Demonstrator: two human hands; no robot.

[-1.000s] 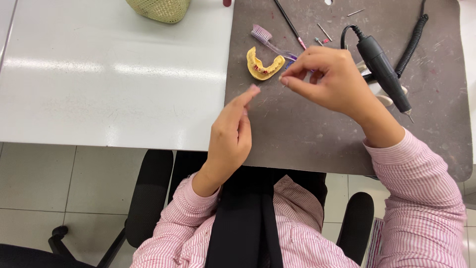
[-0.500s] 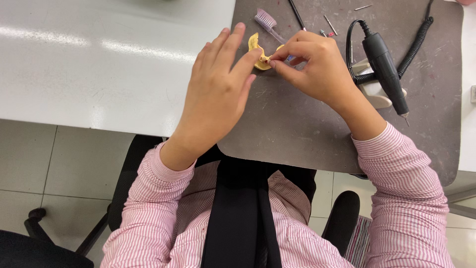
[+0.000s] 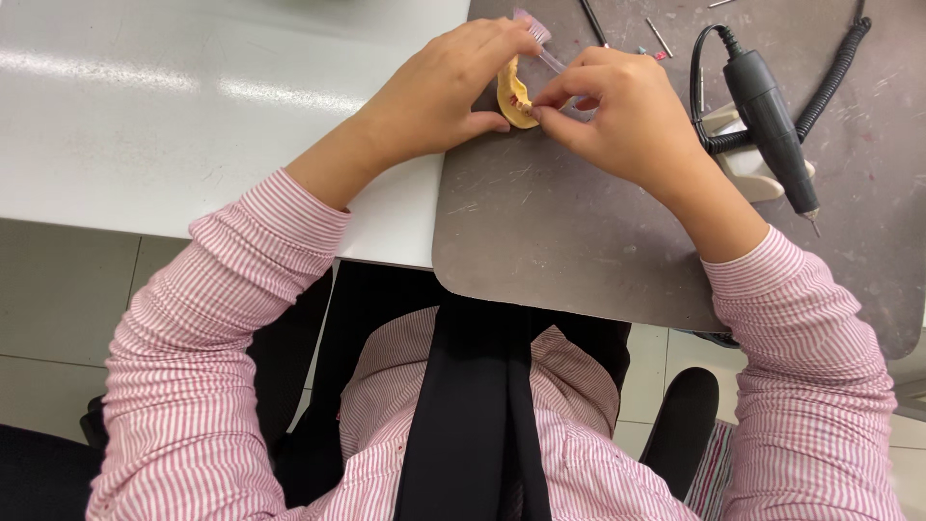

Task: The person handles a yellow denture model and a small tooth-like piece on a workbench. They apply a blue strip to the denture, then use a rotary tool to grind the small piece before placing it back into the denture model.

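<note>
My left hand and right hand meet at the far edge of the dark grey mat, both closed on the yellow dental cast, which stands tilted on the mat between them. My left fingers curl over its far side with the thumb pressed against its near end, and my right fingers pinch its right rim, thumb and forefinger tight together. Whether something small sits in that pinch I cannot tell. The mat's rounded left edge overlaps the white table, and the near rim of both runs just above my lap, so the open room lies to the left, across the bare white top, and on the near half of the mat below my wrists. Most of the cast is hidden under my fingers; only its curved left side shows, with a hint of pink in it. A toothbrush with a pale lilac head pokes out past my left fingertips, its handle running under my right hand. To the right, just beside my right wrist, a black handpiece rests on a pale cradle, its coiled cord running to the far edge. A thin dark tool and small burs lie at the far edge, partly cut off.
</note>
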